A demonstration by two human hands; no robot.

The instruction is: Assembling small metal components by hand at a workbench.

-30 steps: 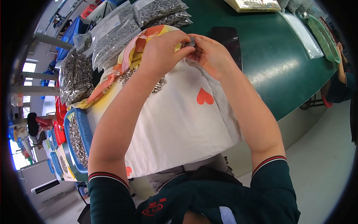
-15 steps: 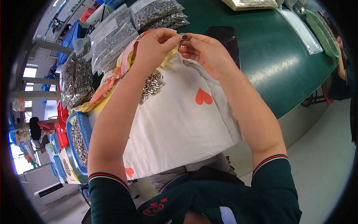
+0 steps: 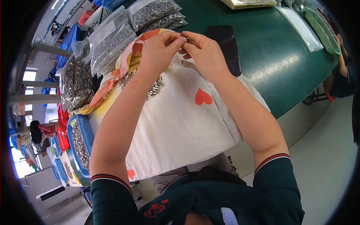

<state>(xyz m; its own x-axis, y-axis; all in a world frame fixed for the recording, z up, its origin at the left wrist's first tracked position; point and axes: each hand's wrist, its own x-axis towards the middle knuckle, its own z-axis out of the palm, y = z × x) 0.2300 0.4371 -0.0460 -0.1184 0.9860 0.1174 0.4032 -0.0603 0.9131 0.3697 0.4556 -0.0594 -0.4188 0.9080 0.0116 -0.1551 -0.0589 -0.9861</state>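
My left hand [image 3: 159, 50] and my right hand [image 3: 204, 54] meet fingertip to fingertip over the far edge of a white cloth with red hearts [image 3: 187, 123]. Together they pinch a small metal part [image 3: 183, 40], mostly hidden by the fingers. A loose pile of small silvery metal parts [image 3: 152, 87] lies on the cloth just below my left wrist. The cloth covers the near edge of a green table [image 3: 273, 63].
A black phone [image 3: 227, 47] lies just beyond my right hand. Clear bags of metal parts [image 3: 112, 37] are stacked at the far left. A blue tray of parts [image 3: 78, 144] sits at my left. Another person's arm [image 3: 343, 56] shows at the right, by a green basket [image 3: 318, 22].
Both hands have shifted slightly away from me along the cloth, staying joined at the fingertips around the small part.
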